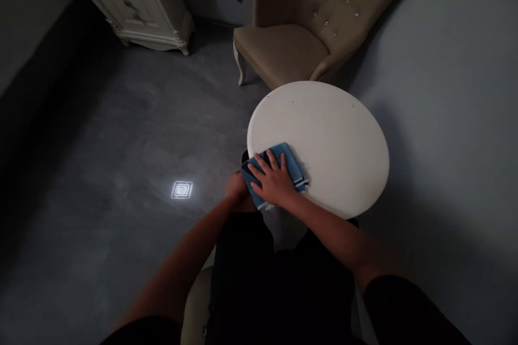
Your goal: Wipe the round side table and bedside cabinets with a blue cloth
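Note:
A folded blue cloth with dark and white stripes lies at the near left rim of a round white table, part of it hanging past the edge. Pressed flat on top of the cloth is my right hand, its fingers spread. My left hand is just beside the cloth's left side, at or below the table's edge. The cloth and the rim hide its fingers, so I cannot tell whether it grips anything. Small specks show on the tabletop by the cloth.
Behind the table stands a tan tufted armchair. A white drawer cabinet is at the back left. The grey wall rises close on the right. On the dark floor a bright square pattern shows.

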A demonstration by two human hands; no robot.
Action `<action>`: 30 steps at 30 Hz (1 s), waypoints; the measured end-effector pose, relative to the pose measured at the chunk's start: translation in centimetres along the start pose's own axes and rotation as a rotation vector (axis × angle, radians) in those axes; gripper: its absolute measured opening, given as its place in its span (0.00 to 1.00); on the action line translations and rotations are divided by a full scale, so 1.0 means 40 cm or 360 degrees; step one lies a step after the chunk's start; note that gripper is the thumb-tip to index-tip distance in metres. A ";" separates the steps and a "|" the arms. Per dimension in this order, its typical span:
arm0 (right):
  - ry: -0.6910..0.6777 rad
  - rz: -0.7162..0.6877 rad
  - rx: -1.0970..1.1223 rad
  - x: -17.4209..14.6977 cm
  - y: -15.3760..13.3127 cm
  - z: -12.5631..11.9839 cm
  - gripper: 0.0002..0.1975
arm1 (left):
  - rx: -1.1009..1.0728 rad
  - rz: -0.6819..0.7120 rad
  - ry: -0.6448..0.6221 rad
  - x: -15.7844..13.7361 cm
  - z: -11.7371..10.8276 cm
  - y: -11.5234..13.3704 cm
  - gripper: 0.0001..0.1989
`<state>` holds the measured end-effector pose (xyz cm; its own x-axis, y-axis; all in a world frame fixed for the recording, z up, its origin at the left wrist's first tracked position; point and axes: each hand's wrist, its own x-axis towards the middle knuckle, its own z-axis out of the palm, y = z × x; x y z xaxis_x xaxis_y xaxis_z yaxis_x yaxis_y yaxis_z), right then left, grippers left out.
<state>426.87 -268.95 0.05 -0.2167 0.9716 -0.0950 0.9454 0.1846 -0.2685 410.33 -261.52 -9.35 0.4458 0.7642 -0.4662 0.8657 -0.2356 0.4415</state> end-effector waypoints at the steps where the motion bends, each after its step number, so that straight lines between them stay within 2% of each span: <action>1: 0.0000 -0.0014 0.0026 0.067 0.004 -0.013 0.32 | 0.0000 -0.0011 -0.0002 0.000 -0.001 -0.006 0.18; 5: 0.0058 -0.0029 0.0063 0.320 0.051 -0.050 0.27 | 0.0038 -0.0132 0.0082 0.013 -0.002 -0.009 0.18; 9: 0.0129 0.0080 0.0024 0.538 0.158 -0.088 0.24 | 0.0071 -0.0148 0.0106 0.035 -0.010 0.003 0.20; 13: 0.0206 0.0304 -0.0008 0.696 0.350 -0.145 0.25 | 0.0094 -0.0184 0.0037 0.062 -0.029 0.007 0.21; 16: 0.0249 0.0483 -0.0038 0.750 0.533 -0.204 0.27 | 0.0095 -0.0180 -0.0036 0.084 -0.037 0.005 0.21; 19: 0.0242 0.0705 -0.0108 0.735 0.716 -0.270 0.34 | 0.0108 -0.0242 -0.0099 0.099 -0.039 0.003 0.21; 22: 0.0242 0.0969 -0.0189 0.651 0.885 -0.322 0.43 | 0.0136 -0.0250 -0.0133 0.106 -0.035 0.004 0.22; 24: 0.0267 0.1160 -0.0218 0.560 0.984 -0.341 0.40 | 0.0173 -0.0221 -0.0142 0.109 -0.032 0.008 0.21; 27: 0.0329 0.1424 -0.0229 0.379 1.102 -0.345 0.31 | 0.0245 -0.0202 -0.0166 0.111 -0.031 0.019 0.21; 30: 0.0325 0.1478 -0.0284 0.169 1.160 -0.335 0.34 | 0.0293 -0.0202 -0.0177 0.109 -0.029 0.033 0.19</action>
<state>472.51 -251.83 -0.19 0.6661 0.7455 -0.0231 0.7452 -0.6665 -0.0194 413.15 -257.80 -9.90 0.3442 0.7263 -0.5950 0.9387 -0.2550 0.2318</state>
